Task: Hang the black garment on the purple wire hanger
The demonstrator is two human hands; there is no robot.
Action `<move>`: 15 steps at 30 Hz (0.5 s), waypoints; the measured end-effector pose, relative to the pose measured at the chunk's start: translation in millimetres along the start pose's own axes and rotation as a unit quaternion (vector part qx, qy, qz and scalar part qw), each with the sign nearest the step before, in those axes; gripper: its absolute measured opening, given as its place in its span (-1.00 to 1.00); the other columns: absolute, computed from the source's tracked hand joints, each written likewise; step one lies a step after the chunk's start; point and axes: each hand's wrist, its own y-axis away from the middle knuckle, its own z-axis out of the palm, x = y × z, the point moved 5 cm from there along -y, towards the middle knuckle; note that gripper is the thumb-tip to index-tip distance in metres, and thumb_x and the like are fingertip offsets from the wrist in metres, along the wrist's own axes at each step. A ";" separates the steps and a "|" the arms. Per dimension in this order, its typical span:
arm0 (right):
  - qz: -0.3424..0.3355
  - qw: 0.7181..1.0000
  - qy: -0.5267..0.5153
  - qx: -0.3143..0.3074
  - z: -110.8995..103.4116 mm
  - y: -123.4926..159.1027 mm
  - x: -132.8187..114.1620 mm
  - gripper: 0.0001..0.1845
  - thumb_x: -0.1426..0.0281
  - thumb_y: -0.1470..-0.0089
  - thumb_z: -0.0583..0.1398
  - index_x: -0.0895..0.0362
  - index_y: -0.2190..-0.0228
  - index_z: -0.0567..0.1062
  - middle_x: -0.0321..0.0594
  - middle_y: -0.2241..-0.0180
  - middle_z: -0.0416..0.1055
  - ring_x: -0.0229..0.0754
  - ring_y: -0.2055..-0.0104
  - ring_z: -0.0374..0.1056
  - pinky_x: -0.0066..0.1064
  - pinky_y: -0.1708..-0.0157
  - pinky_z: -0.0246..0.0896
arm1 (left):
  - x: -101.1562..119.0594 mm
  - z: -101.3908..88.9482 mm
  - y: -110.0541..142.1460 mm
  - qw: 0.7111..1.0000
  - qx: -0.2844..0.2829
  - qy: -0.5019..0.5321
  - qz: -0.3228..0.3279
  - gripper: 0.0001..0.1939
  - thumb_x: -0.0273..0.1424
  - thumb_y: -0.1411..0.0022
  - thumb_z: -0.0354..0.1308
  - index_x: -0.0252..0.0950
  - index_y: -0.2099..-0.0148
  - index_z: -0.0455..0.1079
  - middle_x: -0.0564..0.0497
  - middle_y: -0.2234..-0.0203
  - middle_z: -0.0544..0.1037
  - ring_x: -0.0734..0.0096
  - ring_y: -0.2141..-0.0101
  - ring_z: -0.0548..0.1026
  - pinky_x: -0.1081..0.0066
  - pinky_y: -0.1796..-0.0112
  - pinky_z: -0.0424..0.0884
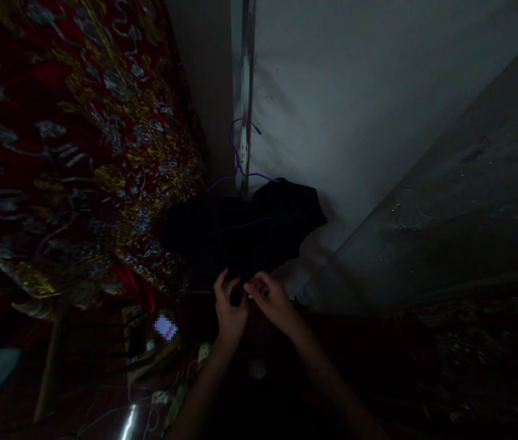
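Observation:
A black garment (pixel 281 214) hangs on a thin purple hanger (pixel 236 162) in the corner by the wall. Just in front of its lower edge, my left hand (pixel 231 311) is raised, its fingers curved and apart with darkness between them. My right hand (pixel 270 299) is close beside it on the right, fingers curled and thumb and fingertip pinched together. A tiny pale spot shows at that pinch; I cannot make out what it is. In this low light, whether either hand touches the cloth is unclear.
Red fabric with gold and silver patterns (pixel 121 140) fills the left side. A pale wall (pixel 332 91) rises behind, with a grey slanted surface (pixel 460 201) at right. Low on the left are a wooden leg (pixel 48 373), a pale perforated shoe (pixel 204 353) and cables.

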 end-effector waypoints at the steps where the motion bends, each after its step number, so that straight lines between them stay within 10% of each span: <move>1: 0.007 1.000 0.013 -0.011 8.7 1.6 0.6 -0.74 0.14 -0.17 0.19 0.06 0.39 0.40 -0.25 0.42 0.46 -0.14 0.35 0.41 -0.35 0.33 0.25 | 1.8 0.7 1.3 1.000 -0.013 -0.010 0.008 -0.51 -0.34 -0.31 0.10 -0.08 -0.24 0.10 -0.14 0.00 0.48 0.17 0.00 0.52 0.06 -0.07 0.45; 6: 0.007 0.998 0.052 -0.015 9.1 -3.0 -1.2 -0.69 0.15 -0.16 0.16 0.08 0.50 0.39 -0.30 0.55 0.38 -0.19 0.45 0.33 -0.38 0.41 0.16 | 9.9 -6.2 1.9 0.998 -0.027 -0.022 0.048 -0.81 -0.33 -0.32 0.08 -0.11 0.04 0.42 -0.07 0.17 0.58 0.18 0.13 0.56 0.11 0.06 0.51; 11: 0.131 0.977 -0.139 -0.100 16.5 -2.4 2.6 -0.57 0.00 0.02 0.26 0.12 0.54 0.42 -0.33 0.65 0.38 -0.30 0.62 0.25 -0.47 0.60 0.07 | 13.3 -16.1 -4.7 0.998 0.006 -0.007 0.067 -0.93 -0.42 -0.21 0.14 -0.20 0.30 0.46 0.02 0.43 0.54 0.31 0.36 0.52 0.32 0.29 0.47; 15: 0.169 0.948 -0.266 -0.036 18.2 -21.1 -24.9 -0.53 0.00 0.23 0.38 0.15 0.57 0.46 -0.31 0.67 0.41 -0.36 0.69 0.22 -0.53 0.69 0.02 | 7.4 -21.2 -19.8 0.998 0.004 0.026 0.060 -0.92 -0.44 -0.17 0.18 -0.28 0.39 0.45 0.06 0.49 0.52 0.40 0.41 0.48 0.44 0.33 0.37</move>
